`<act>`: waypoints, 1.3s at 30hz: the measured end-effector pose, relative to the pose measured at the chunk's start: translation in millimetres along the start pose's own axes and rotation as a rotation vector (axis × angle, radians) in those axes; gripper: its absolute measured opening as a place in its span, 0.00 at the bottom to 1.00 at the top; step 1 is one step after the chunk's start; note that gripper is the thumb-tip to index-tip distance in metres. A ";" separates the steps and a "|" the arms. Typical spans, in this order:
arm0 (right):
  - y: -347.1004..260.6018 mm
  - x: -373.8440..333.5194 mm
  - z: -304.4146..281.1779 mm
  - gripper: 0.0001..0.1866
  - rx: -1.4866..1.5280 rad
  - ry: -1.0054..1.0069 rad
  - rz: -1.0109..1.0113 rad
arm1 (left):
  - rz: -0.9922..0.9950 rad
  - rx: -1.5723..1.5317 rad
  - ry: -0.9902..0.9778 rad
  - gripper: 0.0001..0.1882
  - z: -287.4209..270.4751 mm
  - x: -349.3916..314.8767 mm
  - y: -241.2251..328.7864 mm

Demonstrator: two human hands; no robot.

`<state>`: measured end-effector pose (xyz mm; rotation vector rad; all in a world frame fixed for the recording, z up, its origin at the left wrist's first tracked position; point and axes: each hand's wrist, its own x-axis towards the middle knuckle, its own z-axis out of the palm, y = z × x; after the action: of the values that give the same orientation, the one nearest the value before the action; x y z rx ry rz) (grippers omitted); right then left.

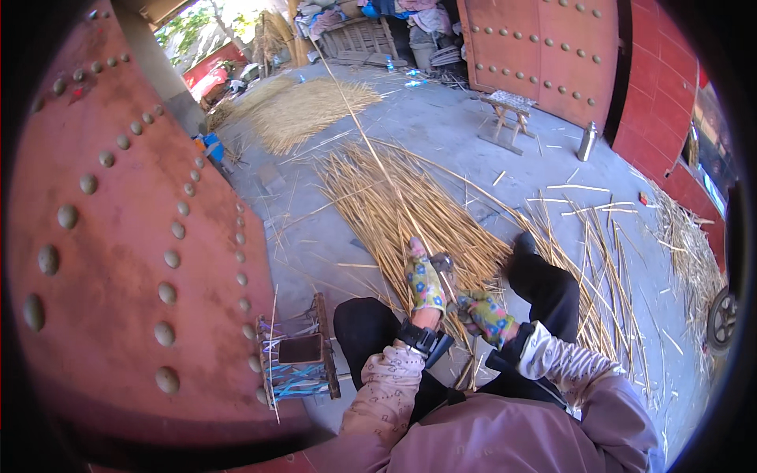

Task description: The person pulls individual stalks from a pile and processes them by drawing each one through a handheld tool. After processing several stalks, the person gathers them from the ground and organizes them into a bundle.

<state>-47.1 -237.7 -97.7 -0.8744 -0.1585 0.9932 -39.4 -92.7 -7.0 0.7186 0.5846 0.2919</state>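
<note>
One long, thin reed stalk [364, 135] slants from the far background down to my hands. My left hand [426, 284], in a flowered fingerless glove, is closed around it near its lower end, with the thumb pointing along it. Just beside those fingers is a small dark object [444, 266] whose kind I cannot make out. My right hand [489, 317], in a matching glove, is closed at the stalk's near end, lower and to the right; its fingertips are partly hidden. Beneath and beyond both hands a thick layer of brown reed stalks [394, 209] lies on the concrete floor, between my legs.
To the left stands a low stool [301, 349] beside a red studded door [118, 260]. Loose stalks [611, 276] lie on the right. Farther off are a pale reed pile [307, 114], a small wooden bench [509, 118] and a metal flask [587, 142]. A wheel [721, 319] shows at the right edge.
</note>
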 end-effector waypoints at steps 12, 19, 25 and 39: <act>-56.3 -119.9 -60.7 0.16 -0.575 -0.094 -0.015 | 0.306 -0.262 0.156 0.29 -1.1 39.5 88.4; -86.0 -6.0 53.3 0.21 -0.833 -0.099 -0.227 | 0.204 -0.270 0.164 0.27 15.0 4.2 38.7; -69.6 -7.2 30.0 0.07 -0.097 -0.117 0.015 | 0.298 -0.227 0.105 0.25 -21.5 24.9 80.2; -126.5 -280.5 -265.9 0.06 -1.252 1.057 -0.328 | 0.610 -0.278 0.324 0.19 -103.9 74.0 180.8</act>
<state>8.7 -640.4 -111.6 -2.3089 0.0118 -0.0922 -51.5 125.8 25.4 0.5679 0.6034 1.0508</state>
